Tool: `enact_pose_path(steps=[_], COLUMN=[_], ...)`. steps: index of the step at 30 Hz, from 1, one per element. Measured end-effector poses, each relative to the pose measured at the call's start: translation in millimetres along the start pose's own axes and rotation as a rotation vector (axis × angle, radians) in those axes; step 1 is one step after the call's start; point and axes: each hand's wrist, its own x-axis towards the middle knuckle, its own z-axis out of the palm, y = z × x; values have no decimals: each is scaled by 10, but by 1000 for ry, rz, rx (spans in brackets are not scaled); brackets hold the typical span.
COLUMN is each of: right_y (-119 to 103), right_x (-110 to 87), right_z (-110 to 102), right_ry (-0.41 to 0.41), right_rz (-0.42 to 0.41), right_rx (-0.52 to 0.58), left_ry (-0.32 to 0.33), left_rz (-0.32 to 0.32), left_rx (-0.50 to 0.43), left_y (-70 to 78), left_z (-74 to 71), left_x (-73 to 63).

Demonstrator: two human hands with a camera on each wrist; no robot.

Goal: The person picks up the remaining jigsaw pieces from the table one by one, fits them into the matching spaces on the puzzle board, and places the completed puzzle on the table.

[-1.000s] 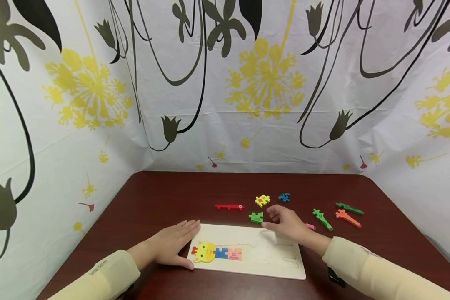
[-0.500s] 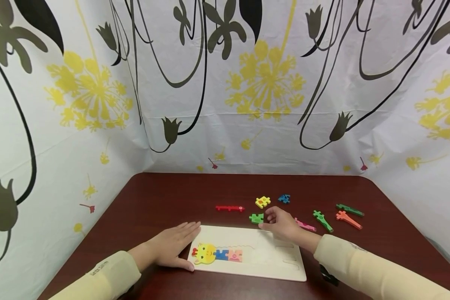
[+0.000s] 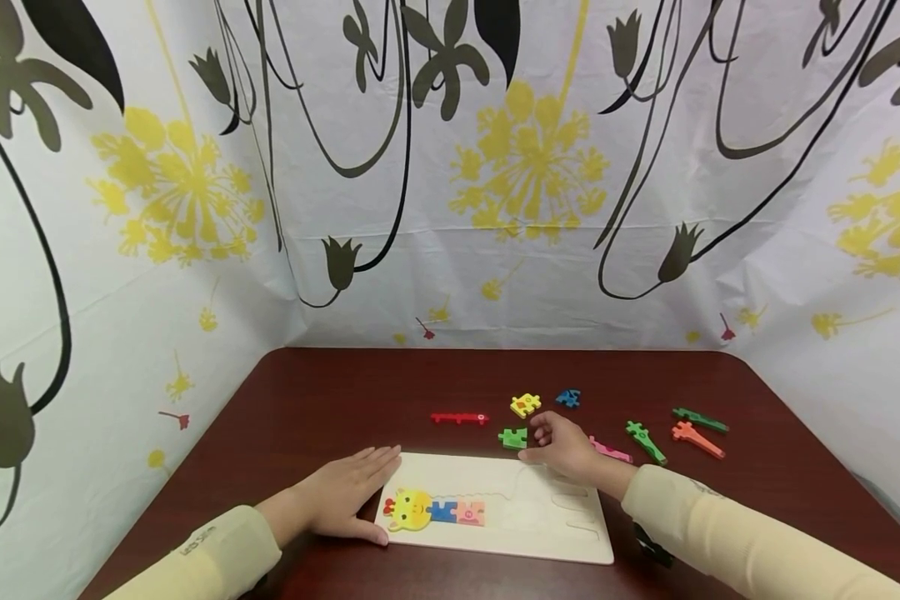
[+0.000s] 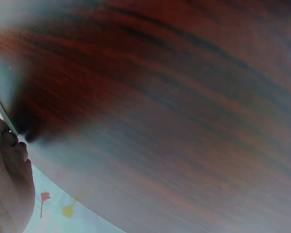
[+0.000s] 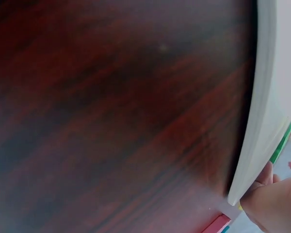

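A pale wooden puzzle board lies at the table's near edge. Its left end holds a yellow giraffe head, a blue piece and a pink piece. My left hand lies flat on the table, fingers straight, against the board's left edge. My right hand reaches over the board's far edge. Its thumb and index finger curl round the right edge of a green puzzle piece on the table. The right wrist view shows the board's edge and my fingers.
Loose pieces lie beyond the board on the dark red table: a red strip, a yellow piece, a small blue piece, a pink strip, a green strip, a dark green strip and an orange strip. Patterned curtains wall three sides.
My right hand has slid left, off the pink strip, and closed its thumb and index finger at the green piece. The left hand and the pieces have stayed put.
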Motion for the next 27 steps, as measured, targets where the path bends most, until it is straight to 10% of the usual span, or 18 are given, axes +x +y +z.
enact_pose_path(steps=[27], right_y=[48], right_x=[117], right_z=[37], right_ry=[-22], right_rz=[31], right_rx=[55], left_ry=[-2], left_rz=[13], left_rx=[27], left_y=[25], left_z=[-14], left_x=[32])
